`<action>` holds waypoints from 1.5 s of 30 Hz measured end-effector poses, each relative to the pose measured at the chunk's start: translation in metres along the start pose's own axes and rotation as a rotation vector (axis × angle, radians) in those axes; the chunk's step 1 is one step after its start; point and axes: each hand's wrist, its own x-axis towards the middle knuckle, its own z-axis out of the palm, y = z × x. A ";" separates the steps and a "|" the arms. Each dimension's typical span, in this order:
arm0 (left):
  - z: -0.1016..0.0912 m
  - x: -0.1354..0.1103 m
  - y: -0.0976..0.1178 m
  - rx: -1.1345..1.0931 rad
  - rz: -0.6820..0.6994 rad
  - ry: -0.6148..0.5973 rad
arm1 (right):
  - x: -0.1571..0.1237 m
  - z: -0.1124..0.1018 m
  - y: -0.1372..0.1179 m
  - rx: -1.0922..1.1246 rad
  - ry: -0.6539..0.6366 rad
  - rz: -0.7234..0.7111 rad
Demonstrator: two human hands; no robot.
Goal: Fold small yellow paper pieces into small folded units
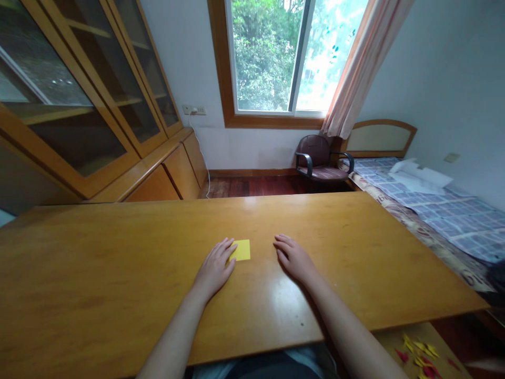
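Observation:
A small square of yellow paper [242,250] lies flat on the wooden table [98,273]. My left hand [215,267] rests on the tabletop with its fingers stretched out, the fingertips touching the paper's left edge. Part of that edge is hidden under the fingers. To the right of the paper, and apart from it, my right hand [294,257] lies on the table with fingers extended and nothing in them.
At the lower right, a lower surface [389,342] carries several yellow and red folded paper pieces [424,355]. Beyond the table stand a maroon armchair [317,155], a bed [445,210] and a glass-fronted cabinet [130,142]. A white cord [200,150] hangs from the wall socket.

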 end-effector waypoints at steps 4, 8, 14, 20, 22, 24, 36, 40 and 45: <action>0.000 0.000 -0.002 0.006 0.013 -0.011 | 0.000 0.000 0.000 -0.005 0.004 0.003; 0.000 0.000 -0.002 0.005 0.015 -0.010 | 0.001 -0.001 -0.001 -0.003 0.007 0.000; -0.001 0.000 -0.002 0.004 0.011 -0.020 | 0.001 -0.001 0.000 0.008 0.015 0.007; 0.000 0.000 -0.003 -0.002 0.012 -0.023 | 0.002 -0.001 -0.001 0.010 0.017 0.000; 0.000 0.001 -0.003 0.000 0.013 -0.027 | 0.002 -0.002 -0.002 0.010 0.018 0.002; -0.001 0.001 -0.003 0.004 0.013 -0.031 | 0.002 -0.002 -0.002 0.009 0.015 0.003; -0.002 0.002 -0.003 -0.026 0.021 -0.010 | 0.001 -0.002 0.000 0.034 0.023 0.002; -0.002 0.001 -0.002 -0.019 0.017 -0.006 | 0.001 -0.002 0.001 0.023 0.016 0.003; -0.002 0.001 -0.002 0.002 0.009 -0.014 | 0.002 -0.001 0.001 0.024 0.015 -0.010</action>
